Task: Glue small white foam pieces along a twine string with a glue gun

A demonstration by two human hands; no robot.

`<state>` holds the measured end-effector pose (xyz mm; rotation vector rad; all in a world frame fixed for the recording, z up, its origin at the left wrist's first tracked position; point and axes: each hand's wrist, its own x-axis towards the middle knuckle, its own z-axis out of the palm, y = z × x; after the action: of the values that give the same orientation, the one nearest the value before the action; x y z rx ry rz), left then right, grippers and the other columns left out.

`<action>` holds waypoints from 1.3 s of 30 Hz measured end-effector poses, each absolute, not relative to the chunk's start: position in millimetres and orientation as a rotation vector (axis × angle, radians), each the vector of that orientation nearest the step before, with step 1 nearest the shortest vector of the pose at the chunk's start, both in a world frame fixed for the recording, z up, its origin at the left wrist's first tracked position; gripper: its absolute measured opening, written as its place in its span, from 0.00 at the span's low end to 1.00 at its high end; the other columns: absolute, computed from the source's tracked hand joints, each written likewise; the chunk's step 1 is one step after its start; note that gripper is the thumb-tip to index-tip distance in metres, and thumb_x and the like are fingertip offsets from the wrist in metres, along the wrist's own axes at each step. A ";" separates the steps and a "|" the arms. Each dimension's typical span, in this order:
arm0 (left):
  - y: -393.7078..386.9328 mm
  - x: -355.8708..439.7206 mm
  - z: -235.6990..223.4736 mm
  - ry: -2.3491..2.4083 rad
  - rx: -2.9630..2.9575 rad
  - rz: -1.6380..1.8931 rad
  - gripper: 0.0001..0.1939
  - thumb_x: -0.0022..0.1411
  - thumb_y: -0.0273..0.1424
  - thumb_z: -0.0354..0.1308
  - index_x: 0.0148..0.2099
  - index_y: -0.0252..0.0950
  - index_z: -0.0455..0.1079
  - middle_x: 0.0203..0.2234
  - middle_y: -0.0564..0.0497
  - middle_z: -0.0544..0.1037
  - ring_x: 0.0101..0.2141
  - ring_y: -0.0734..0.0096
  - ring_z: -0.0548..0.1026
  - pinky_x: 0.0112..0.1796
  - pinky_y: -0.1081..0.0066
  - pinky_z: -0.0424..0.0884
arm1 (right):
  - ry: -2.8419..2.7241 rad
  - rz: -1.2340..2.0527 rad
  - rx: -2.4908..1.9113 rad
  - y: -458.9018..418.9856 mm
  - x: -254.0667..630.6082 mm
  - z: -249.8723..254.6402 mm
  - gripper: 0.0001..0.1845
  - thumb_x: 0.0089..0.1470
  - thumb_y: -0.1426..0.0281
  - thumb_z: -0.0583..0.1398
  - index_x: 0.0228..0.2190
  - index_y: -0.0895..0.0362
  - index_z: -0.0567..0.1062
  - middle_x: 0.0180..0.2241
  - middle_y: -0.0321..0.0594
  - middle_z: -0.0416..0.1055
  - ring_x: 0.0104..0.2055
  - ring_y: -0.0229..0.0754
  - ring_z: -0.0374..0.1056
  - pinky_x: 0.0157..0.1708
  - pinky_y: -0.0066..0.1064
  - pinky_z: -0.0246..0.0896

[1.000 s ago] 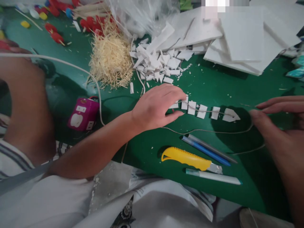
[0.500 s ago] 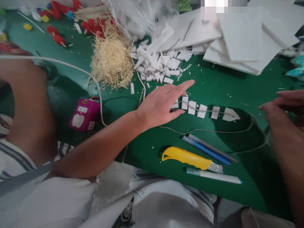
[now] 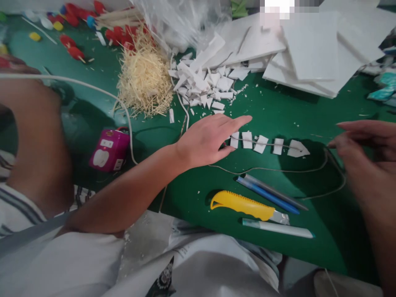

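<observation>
Green tabletop, cluttered: white foam sheets stacked at the far right, a heap of white foam offcuts mid-back, a pile of pale wooden sticks beside it, red and yellow bits along the far left edge.

Work in hand: a row of small white foam pieces strung on a thin cord, lying flat mid-table. Left hand is open, fingers spread and mostly straight, palm down over the left end of the row; the last pieces are hidden under it, so contact there can't be confirmed. It grips nothing. Right hand is at the right edge, fingers loosely curled near the cord's loop; pinch on the cord looks likely, but blur means I can't tell.

Judgement: spacing or seating the pieces along the cord, mid-step. Next move calls for the left hand pinning the row while the cord gets tensioned evenly; foam is light and will skate.

Yellow utility knife, blue pen and a white-teal pen lie near the front edge, untouched. Pink power socket with white cable sits left.
</observation>
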<state>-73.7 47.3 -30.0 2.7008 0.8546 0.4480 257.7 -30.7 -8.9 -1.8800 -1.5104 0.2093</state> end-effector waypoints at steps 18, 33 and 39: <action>49.3 -86.8 -10.9 0.993 2.719 0.206 0.30 0.77 0.32 0.56 0.76 0.32 0.63 0.55 0.39 0.83 0.57 0.54 0.80 0.56 0.59 0.77 | -2.305 0.039 -1.423 -18.3 266.2 -13.0 0.16 0.70 0.56 0.63 0.55 0.47 0.81 0.51 0.44 0.85 0.51 0.50 0.84 0.48 0.43 0.82; 39.7 -63.2 -13.6 1.013 2.741 0.341 0.30 0.78 0.36 0.59 0.75 0.30 0.64 0.59 0.38 0.82 0.59 0.53 0.80 0.60 0.58 0.75 | -2.384 -0.022 -1.395 -18.1 266.7 -13.3 0.15 0.71 0.59 0.61 0.56 0.45 0.79 0.46 0.42 0.86 0.46 0.50 0.83 0.43 0.44 0.78; 40.0 -41.4 -20.1 0.948 2.776 0.383 0.29 0.77 0.32 0.60 0.75 0.28 0.64 0.59 0.37 0.82 0.60 0.54 0.79 0.61 0.58 0.74 | -2.375 -0.140 -1.336 -15.0 257.0 -16.8 0.19 0.69 0.58 0.64 0.58 0.49 0.78 0.52 0.48 0.85 0.53 0.54 0.83 0.52 0.48 0.79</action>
<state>-41.4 40.0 -20.1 2.7756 0.9481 0.3826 257.0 -15.0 -16.8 -1.3360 -2.3748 -0.1396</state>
